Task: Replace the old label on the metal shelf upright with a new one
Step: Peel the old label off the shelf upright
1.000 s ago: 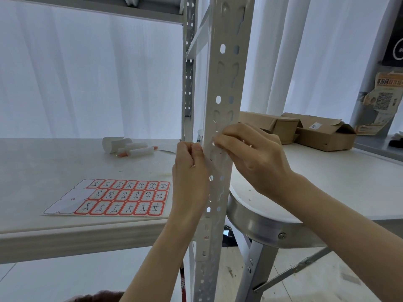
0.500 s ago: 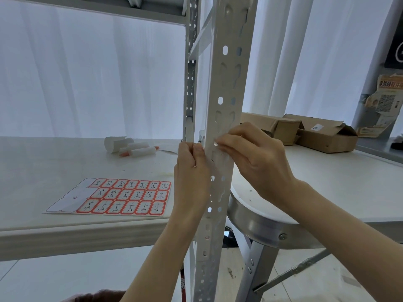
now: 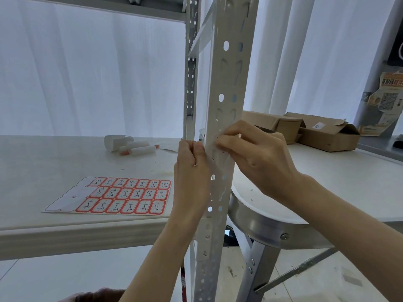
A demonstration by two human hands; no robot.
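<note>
The thumb and forefinger tips (image 3: 197,146) of the left hand (image 3: 192,173) are pressed together at the left edge of the shelf post (image 3: 224,88). They pinch there the side of a pale label (image 3: 218,154), and the other fingers are curled into the palm. The right hand (image 3: 257,155) comes from the other side. Its bent fingertips (image 3: 220,141) meet on the front face of the post and pinch the upper part of the same label. The label is on the post between the 2 hands, at table height. It has nearly the colour of the metal, with some small dark marks, so its exact borders are difficult to see.

On the white table (image 3: 54,153) to the left lies a sheet of labels (image 3: 122,197) with red frames in 3 rows. Further back lie some rolled pieces of paper (image 3: 130,146). To the right of the post is a round table (image 3: 261,224) with a metal rim. Behind it are open cardboard boxes (image 3: 316,131). A white curtain (image 3: 87,73) hangs in the background.
</note>
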